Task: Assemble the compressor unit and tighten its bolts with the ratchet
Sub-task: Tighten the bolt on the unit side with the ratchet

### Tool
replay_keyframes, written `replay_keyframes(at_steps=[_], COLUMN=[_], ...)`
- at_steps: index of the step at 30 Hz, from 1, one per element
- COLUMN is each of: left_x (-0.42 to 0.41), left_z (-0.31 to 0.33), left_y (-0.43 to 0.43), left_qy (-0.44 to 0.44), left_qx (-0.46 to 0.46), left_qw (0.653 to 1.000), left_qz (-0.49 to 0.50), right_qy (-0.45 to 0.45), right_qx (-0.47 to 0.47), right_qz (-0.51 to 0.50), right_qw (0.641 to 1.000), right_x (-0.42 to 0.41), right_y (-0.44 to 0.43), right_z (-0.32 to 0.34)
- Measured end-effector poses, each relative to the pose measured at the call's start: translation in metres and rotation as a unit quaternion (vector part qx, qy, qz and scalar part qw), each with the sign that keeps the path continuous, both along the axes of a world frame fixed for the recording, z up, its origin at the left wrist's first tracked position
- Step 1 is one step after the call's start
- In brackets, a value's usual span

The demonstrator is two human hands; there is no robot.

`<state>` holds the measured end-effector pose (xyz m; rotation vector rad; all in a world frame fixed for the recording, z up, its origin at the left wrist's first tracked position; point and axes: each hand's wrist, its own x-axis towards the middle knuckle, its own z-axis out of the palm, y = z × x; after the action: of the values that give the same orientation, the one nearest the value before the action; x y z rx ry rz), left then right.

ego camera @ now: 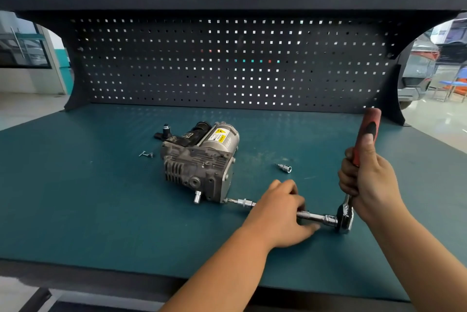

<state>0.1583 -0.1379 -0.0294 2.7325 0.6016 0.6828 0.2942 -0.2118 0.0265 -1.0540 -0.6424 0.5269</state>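
The grey metal compressor (199,160) lies on the teal bench mat, its silver motor can with a yellow warning label pointing away from me. A ratchet (366,132) with a red and black handle stands nearly upright, gripped by my right hand (366,182). Its chrome head (344,219) drives a long extension bar (316,217) whose socket (246,202) meets the compressor's lower right corner. My left hand (280,213) is wrapped over the middle of the extension bar, steadying it.
Two loose bolts (146,154) lie left of the compressor. A small black fitting (163,132) sits behind it at the left. A spare socket bit (285,167) lies to the right. A dark pegboard (232,64) closes the back of the bench (75,210).
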Motion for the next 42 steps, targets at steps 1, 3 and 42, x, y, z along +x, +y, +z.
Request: replay_keyframes(at_steps=[1, 3, 42], left_x=[0.000, 0.001, 0.014], left_z=[0.000, 0.001, 0.005], left_y=[0.000, -0.001, -0.024], left_qy=[0.011, 0.030, 0.071], left_qx=[0.006, 0.013, 0.102], left_qw=[1.000, 0.999, 0.992], left_qz=[0.002, 0.011, 0.003], right_qy=[-0.003, -0.014, -0.142], right_qx=[0.007, 0.016, 0.102], right_qz=[0.003, 0.010, 0.069], right_qw=[1.000, 1.000, 0.982], right_x=[0.000, -0.002, -0.040], right_y=[-0.002, -0.006, -0.035], right_z=[-0.001, -0.004, -0.007])
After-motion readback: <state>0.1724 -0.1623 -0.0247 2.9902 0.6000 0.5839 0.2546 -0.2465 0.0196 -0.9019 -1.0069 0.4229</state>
